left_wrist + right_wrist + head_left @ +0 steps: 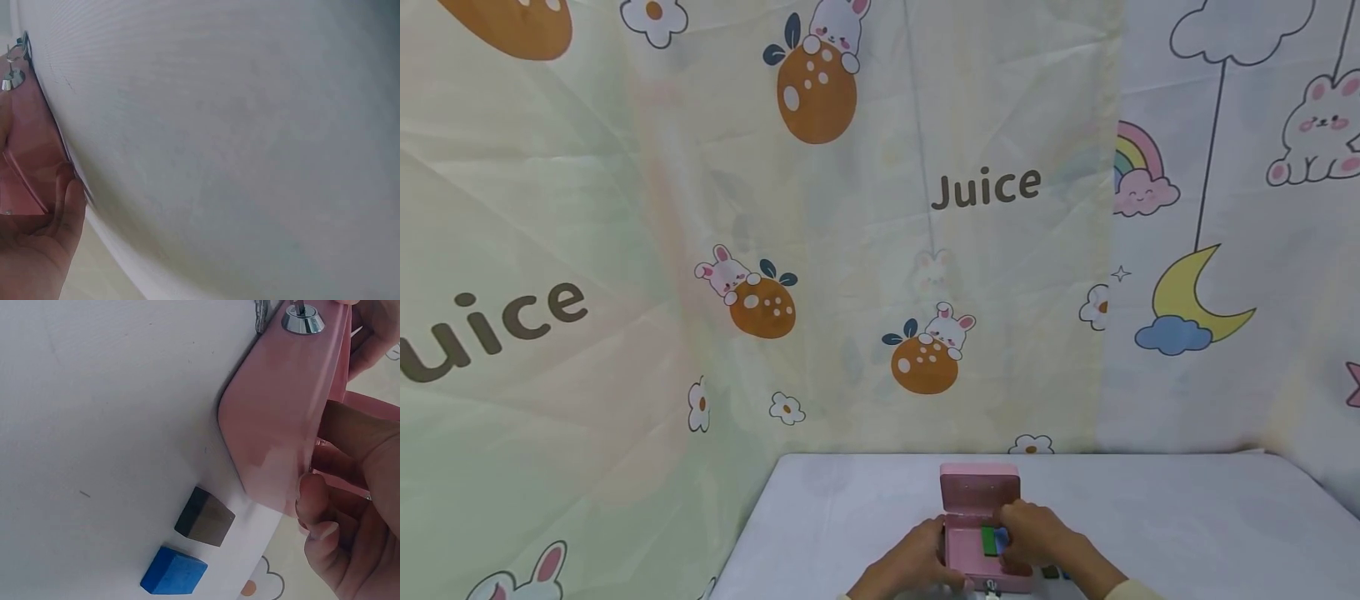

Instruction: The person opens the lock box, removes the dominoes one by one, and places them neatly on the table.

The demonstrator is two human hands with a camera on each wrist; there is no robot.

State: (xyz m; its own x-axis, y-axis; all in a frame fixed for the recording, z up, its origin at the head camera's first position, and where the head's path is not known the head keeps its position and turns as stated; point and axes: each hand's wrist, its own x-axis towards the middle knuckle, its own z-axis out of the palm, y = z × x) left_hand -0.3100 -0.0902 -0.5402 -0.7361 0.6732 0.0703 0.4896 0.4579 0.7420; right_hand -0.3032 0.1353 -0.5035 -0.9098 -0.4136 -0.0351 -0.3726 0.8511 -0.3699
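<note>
A pink metal box (964,550) stands on the table with its lid (977,492) raised at the back. Its left side is gripped by my left hand (910,557), thumb near the front corner and fingers along the wall. My right hand (1037,533) reaches over the right wall into the box; its thumb and index tips are hidden inside. Within the box lie a green block (988,540) and, against the right fingers, a blue block (1002,540). Whether those fingers pinch it is hidden. In the right wrist view the other fingers (312,503) bend outside the wall.
On the white table right of the box sit a dark brownish block (209,519) and another blue block (175,572). A silver lock (302,320) with a key in it projects from the box front. Printed cloth (850,208) hangs behind the table.
</note>
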